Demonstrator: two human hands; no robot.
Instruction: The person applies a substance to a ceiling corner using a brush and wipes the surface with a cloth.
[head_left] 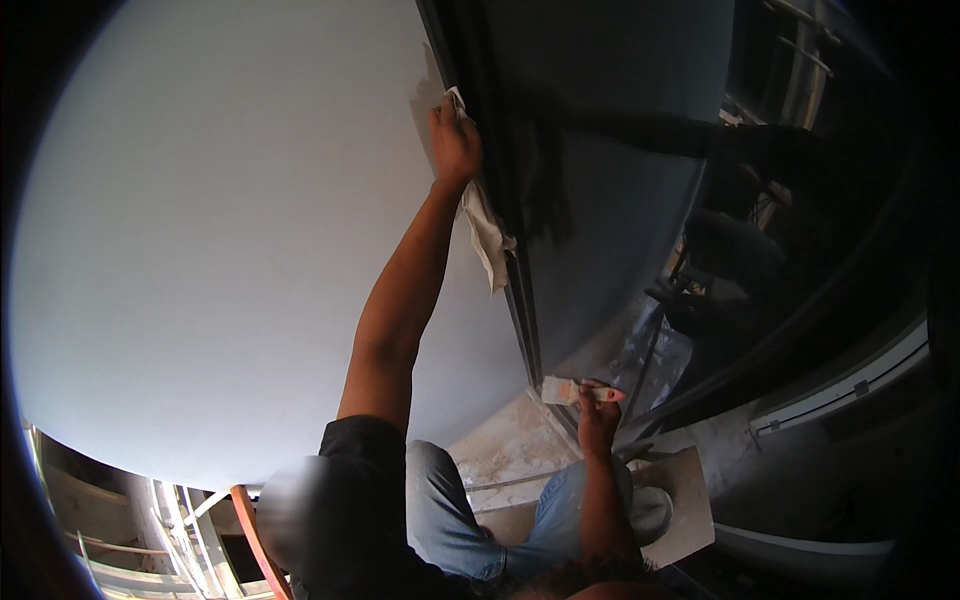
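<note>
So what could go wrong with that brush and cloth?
The paintbrush in the right hand could bump the dark frame, which looks close, and mark it if the bristles are wet; I can't tell that. The cloth hanging below the left hand could smear the pale wall if it's dirty.

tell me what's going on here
A person has a pale cloth in the left hand, up where the pale wall meets a dark frame. The right hand holds a paintbrush, bristles pointing left, near the frame's lower end. Whether the bristles touch anything is hard to tell.
</note>
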